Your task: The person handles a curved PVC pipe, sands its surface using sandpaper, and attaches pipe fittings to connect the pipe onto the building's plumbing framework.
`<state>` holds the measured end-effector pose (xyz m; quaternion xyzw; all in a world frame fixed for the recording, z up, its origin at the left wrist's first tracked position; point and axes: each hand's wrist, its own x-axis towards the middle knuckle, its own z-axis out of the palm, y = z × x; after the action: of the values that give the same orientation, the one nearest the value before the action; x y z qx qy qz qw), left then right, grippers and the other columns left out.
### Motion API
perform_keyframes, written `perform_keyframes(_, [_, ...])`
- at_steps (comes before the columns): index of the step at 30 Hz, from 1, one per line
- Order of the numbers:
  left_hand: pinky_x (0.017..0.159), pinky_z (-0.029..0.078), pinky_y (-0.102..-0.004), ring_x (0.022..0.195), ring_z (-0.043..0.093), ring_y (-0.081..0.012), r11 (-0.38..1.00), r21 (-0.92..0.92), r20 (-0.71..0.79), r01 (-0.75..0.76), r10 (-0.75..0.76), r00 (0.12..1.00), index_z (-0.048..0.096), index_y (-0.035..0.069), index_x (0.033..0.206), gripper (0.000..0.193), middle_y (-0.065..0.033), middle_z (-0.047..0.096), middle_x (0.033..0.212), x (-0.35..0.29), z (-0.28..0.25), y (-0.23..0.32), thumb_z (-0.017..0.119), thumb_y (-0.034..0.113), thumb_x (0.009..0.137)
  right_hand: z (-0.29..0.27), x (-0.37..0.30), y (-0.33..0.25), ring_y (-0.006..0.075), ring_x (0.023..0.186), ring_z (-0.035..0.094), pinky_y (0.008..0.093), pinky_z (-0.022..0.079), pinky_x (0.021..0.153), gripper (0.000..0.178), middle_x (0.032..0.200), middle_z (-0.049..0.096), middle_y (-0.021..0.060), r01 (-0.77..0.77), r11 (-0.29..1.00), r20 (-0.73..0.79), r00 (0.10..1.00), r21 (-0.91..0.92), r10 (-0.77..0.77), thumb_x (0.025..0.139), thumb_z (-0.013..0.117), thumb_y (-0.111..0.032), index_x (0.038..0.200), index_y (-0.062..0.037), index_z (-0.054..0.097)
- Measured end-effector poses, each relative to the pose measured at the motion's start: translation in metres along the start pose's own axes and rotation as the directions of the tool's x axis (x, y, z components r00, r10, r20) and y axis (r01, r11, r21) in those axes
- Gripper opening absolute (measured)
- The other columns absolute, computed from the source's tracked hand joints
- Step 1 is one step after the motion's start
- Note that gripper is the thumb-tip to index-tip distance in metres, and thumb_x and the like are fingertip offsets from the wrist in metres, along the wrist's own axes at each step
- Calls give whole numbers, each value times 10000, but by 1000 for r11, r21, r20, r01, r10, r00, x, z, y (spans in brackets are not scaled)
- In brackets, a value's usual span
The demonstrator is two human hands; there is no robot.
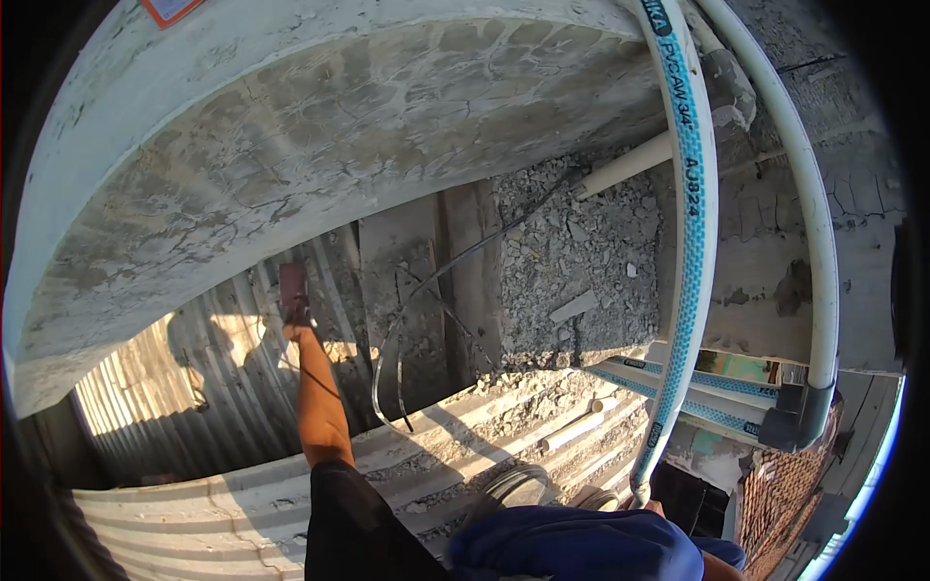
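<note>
Lengthwise, the white-and-blue pipe (700, 252) is extended forward from the nearer right hand (656, 506), its near visible end lying just beside that hand. Whether it is gripped cannot be told, the fingers being mostly hidden by the blue shirt (576, 542); the left hand is not shown.

Hard sunlight, sharp shadows: corrugated roofing (271, 518), left of blue-marked pipe (693, 232). Dim: concrete overhang (387, 126). Fisheye-bent edges, black corners.

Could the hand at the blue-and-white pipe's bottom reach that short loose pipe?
Probably yes: the short loose pipe lies uncovered nearby on corrugated sheeting, though the half-hidden hand may need to leave the blue-and-white pipe first.
</note>
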<state>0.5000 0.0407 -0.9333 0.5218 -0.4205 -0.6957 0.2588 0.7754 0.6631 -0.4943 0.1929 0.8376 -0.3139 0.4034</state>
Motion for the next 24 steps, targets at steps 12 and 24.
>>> perform_keyframes(12, [723, 507, -303, 795, 616, -182, 414, 279, 266, -866, 834, 484, 590, -19, 1080, 267, -139, 648, 941, -358, -24, 288, 460, 162, 933, -62, 48, 7, 352, 766, 600, 428, 456, 675, 580, 783, 615, 194, 253, 942, 146, 964, -221, -224, 805, 550, -599, 970, -43, 561])
perform_keyframes(24, [705, 504, -347, 820, 628, -321, 301, -763, 543, -572, -182, -820, 571, -46, 1079, 411, -220, 593, 1093, -610, 62, 251, 695, 70, 705, -19, 59, 107, 364, 761, 608, 465, 456, 654, 253, 772, 621, 149, 421, 905, -440, 801, -65, -405, 799, 634, -295, 939, -109, 534])
